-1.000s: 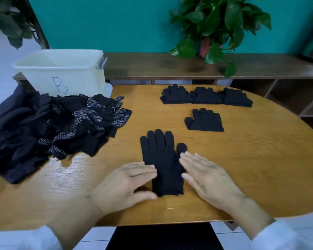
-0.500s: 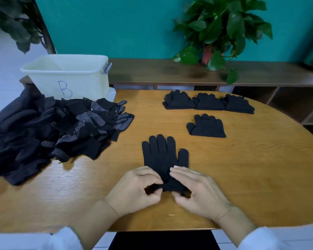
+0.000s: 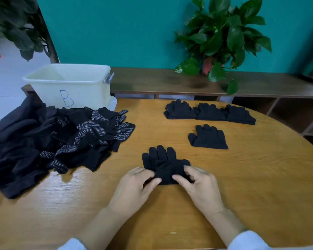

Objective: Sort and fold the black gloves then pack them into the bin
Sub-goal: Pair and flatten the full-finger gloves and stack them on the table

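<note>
A black glove (image 3: 163,163) lies on the wooden table (image 3: 242,177) in front of me, its cuff end doubled up over the palm. My left hand (image 3: 134,188) pinches the folded edge on the left side. My right hand (image 3: 199,186) pinches it on the right. A folded glove (image 3: 209,138) lies behind it. Three folded stacks (image 3: 209,112) form a row further back. A heap of loose black gloves (image 3: 52,139), some with white dots, covers the table's left part. The cream bin marked B (image 3: 70,85) stands behind the heap.
A long brown shelf unit (image 3: 170,83) runs behind the table against the teal wall. A green potted plant (image 3: 220,38) stands on it. Another plant (image 3: 16,24) shows at the far left.
My flat hands beside the spread glove closed on its cuff end and carried it up over the palm. The glove now lies doubled and shorter.
</note>
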The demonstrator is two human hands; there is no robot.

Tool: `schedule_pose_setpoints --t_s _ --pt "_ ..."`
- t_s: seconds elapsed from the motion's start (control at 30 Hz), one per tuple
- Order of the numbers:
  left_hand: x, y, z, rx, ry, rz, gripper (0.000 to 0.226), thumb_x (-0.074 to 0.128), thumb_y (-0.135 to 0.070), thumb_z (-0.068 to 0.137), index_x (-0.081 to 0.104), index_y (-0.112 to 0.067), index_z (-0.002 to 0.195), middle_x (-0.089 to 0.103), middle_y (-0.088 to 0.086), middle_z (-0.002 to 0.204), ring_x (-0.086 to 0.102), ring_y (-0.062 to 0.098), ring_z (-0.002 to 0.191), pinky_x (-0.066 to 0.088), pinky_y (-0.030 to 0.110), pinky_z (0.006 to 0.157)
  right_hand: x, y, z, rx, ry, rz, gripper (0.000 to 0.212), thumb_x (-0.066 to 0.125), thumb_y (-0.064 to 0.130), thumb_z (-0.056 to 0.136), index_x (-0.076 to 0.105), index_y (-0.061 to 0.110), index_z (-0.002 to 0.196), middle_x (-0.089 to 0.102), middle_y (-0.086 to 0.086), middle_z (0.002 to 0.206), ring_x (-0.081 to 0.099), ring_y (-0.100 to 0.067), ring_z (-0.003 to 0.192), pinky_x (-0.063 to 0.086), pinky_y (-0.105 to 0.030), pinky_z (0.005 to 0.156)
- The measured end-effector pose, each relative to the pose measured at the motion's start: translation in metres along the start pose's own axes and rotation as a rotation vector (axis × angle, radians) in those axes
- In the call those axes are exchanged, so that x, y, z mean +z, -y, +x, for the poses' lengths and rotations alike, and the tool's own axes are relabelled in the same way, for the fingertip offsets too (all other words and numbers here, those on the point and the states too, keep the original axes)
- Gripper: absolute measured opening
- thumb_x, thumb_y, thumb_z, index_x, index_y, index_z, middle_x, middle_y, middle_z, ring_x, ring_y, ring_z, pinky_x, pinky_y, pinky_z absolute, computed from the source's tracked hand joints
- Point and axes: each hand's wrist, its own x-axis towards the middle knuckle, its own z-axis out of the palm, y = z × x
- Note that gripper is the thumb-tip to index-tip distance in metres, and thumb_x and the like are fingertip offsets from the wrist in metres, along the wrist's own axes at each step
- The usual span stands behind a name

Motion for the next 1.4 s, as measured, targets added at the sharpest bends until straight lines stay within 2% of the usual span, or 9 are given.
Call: schedule_pose_setpoints --t_s 0.4,0.6,0.67,0.73,0.83,0.97,1.07,1.2,1.4 --pt "0.003 -0.009 0.009 -0.305 -0.052 0.075 0.01 0.065 -0.032 0.092 0.063 -0.024 0.087 0.056 -0.01 0.068 0.053 0.009 0.063 0.048 0.027 0.057 0.015 -0.003 0.018 -0.088 -0.049 -0.337 0.02 0.088 0.012 0.068 0.07 0.01 0.077 0.06 0.002 0.065 0.059 -0.018 0.058 0.049 -0.028 0.044" --pt "0.003 -0.021 0.008 0.073 0.035 0.215 0.046 0.057 -0.018 0.096 0.05 -0.008 0.14 0.057 0.001 0.135 0.05 0.019 0.125 0.037 0.028 0.106 0.001 0.013 0.011 -0.269 0.066 -0.404 0.029 0.059 0.012 0.092 0.066 0.002 0.118 0.069 -0.009 0.107 0.067 -0.025 0.097 0.059 -0.034 0.074" --pt "0.008 -0.026 0.009 0.105 0.198 0.239 0.056 0.037 -0.023 0.105 0.017 -0.01 0.156 0.016 -0.001 0.161 0.012 0.015 0.15 0.01 0.024 0.121 0.006 0.017 0.005 -0.33 0.227 -0.482 0.047 0.039 0.026 0.097 0.054 0.002 0.136 0.057 -0.012 0.136 0.054 -0.025 0.127 0.044 -0.034 0.105" --pt "0.012 -0.02 0.005 0.074 0.341 0.303 0.058 0.022 -0.027 0.107 -0.007 -0.012 0.155 -0.016 -0.003 0.159 -0.017 0.01 0.149 -0.006 0.024 0.121 0.009 0.013 0.002 -0.334 0.396 -0.543 0.057 0.029 0.036 0.101 0.038 0.003 0.147 0.036 -0.013 0.153 0.033 -0.022 0.143 0.021 -0.033 0.115" --pt "0.019 0.0 0.002 0.112 0.326 0.469 0.059 0.011 -0.039 0.106 0.011 -0.004 0.154 0.004 0.009 0.162 0.001 0.02 0.15 0.015 0.039 0.122 0.006 0.006 0.005 -0.302 0.592 -0.52 0.069 0.013 0.055 0.103 0.012 0.009 0.155 0.004 -0.006 0.162 0.002 -0.016 0.149 0.002 -0.028 0.116" --pt "0.015 0.01 0.005 0.12 0.324 0.492 0.074 -0.009 -0.054 0.098 0.005 -0.007 0.154 -0.001 0.007 0.162 -0.004 0.019 0.15 -0.002 0.042 0.119 -0.009 0.0 0.014 -0.258 0.751 -0.538 0.084 -0.017 0.068 0.086 -0.019 0.017 0.152 -0.029 0.004 0.156 -0.031 -0.005 0.141 -0.016 -0.027 0.116" --pt "0.005 0.012 0.008 0.102 0.332 0.397 0.079 -0.002 -0.063 0.095 0.004 -0.013 0.155 -0.006 -0.002 0.161 -0.01 0.01 0.149 -0.01 0.024 0.118 -0.018 -0.008 0.014 -0.206 0.701 -0.551 0.072 0.0 0.059 0.099 -0.009 0.015 0.154 -0.02 0.001 0.159 -0.021 -0.009 0.146 -0.012 -0.027 0.117" --pt "-0.008 0.009 0.013 0.256 0.253 0.395 0.06 0.036 -0.052 0.091 0.066 -0.014 0.127 0.059 -0.002 0.136 0.052 0.009 0.129 0.038 0.026 0.108 -0.024 -0.006 0.012 -0.288 0.497 -0.572 0.062 0.028 0.047 0.1 0.044 0.007 0.144 0.041 -0.009 0.151 0.036 -0.018 0.141 0.022 -0.034 0.114" --pt "-0.003 0.014 0.022 0.376 0.246 0.353 0.042 0.044 -0.035 0.092 0.076 -0.013 0.108 0.072 -0.001 0.115 0.067 0.01 0.108 0.056 0.03 0.09 -0.005 0.0 0.014 -0.46 0.49 -0.58 0.055 0.033 0.04 0.095 0.057 0.009 0.135 0.053 -0.008 0.141 0.049 -0.016 0.132 0.036 -0.033 0.112"
